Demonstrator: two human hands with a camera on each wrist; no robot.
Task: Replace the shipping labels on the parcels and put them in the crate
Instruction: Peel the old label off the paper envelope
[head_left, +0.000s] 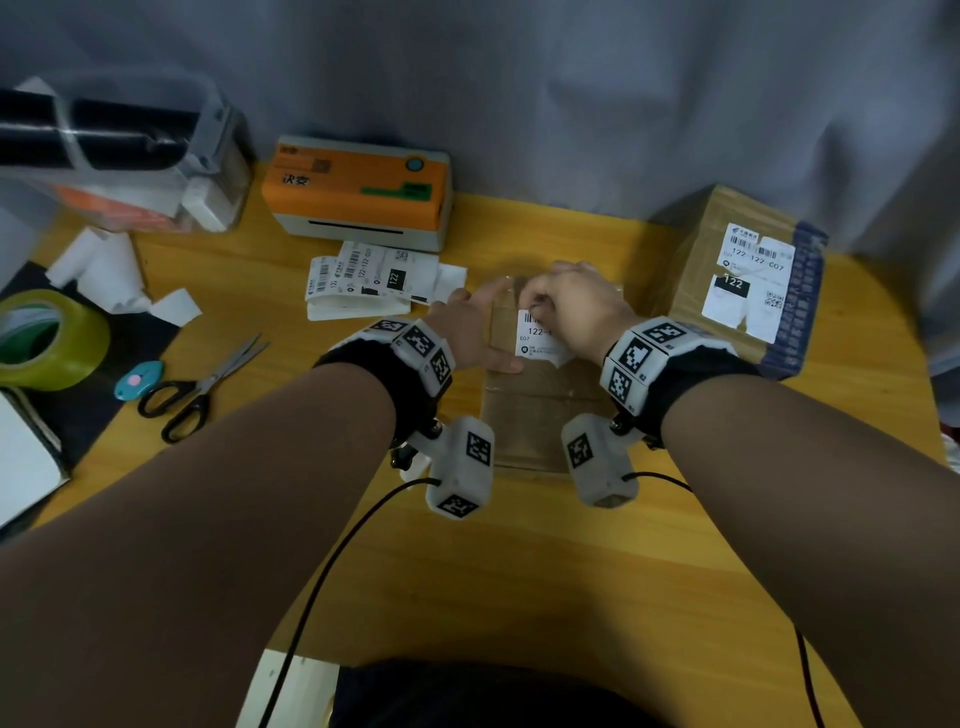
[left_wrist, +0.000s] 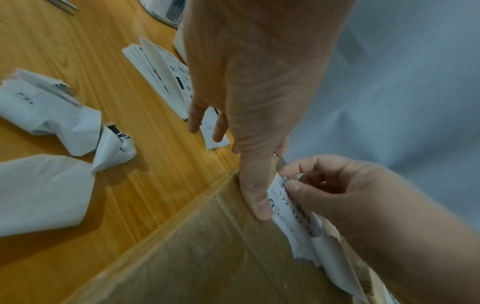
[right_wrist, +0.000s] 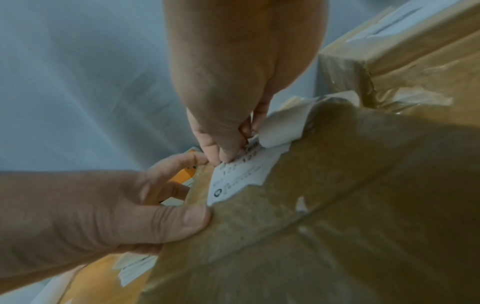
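A brown taped parcel (head_left: 535, 410) lies flat at the table's centre. A white old label (head_left: 535, 340) with torn edges is stuck on its top face. My left hand (head_left: 483, 332) grips the parcel's left edge, with the thumb (left_wrist: 255, 195) pressed on top beside the label (left_wrist: 285, 211) and the other fingers round the side. My right hand (head_left: 540, 306) pinches the label's far edge between thumb and fingertips (right_wrist: 226, 152). A strip of the label (right_wrist: 280, 127) is curled up off the cardboard (right_wrist: 337, 226). A second, taller parcel (head_left: 748, 280) with white labels stands at the right.
An orange label printer (head_left: 358, 192) sits at the back with a stack of printed labels (head_left: 374, 280) before it. A clear plastic crate (head_left: 130, 156) stands back left. Crumpled paper (head_left: 114, 275), a green tape roll (head_left: 47, 338), scissors (head_left: 202, 389) and a small blue cutter (head_left: 137, 379) lie on the left.
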